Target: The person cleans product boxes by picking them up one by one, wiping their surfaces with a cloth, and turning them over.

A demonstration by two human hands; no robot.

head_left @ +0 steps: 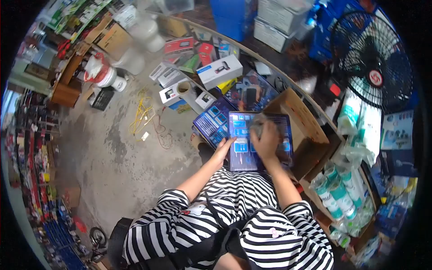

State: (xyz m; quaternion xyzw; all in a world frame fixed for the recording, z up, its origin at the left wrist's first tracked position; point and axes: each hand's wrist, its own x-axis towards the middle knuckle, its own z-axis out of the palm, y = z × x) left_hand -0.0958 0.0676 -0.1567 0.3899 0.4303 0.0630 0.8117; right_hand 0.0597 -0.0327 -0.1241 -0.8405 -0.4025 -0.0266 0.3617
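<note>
A dark blue and purple printed product box (238, 157) is held up in front of my body, its panel of small pictures facing me. My left hand (221, 150) grips its left edge, thumb on the front. Over the upper middle of that panel is my right hand (267, 140), blurred by motion, with its fingers closed on a crumpled greyish cloth (258, 120). The cloth's exact kind is hard to make out. Just left of the held box, a similar blue box (213, 118) leans at an angle, partly behind it.
An open cardboard carton (299, 110) stands right of the held box. Beyond are a white product box (219, 72) and several smaller boxes. A black fan (373, 63) and green-white canisters (339, 193) are at right. A yellow cord (141, 117) lies on the concrete floor.
</note>
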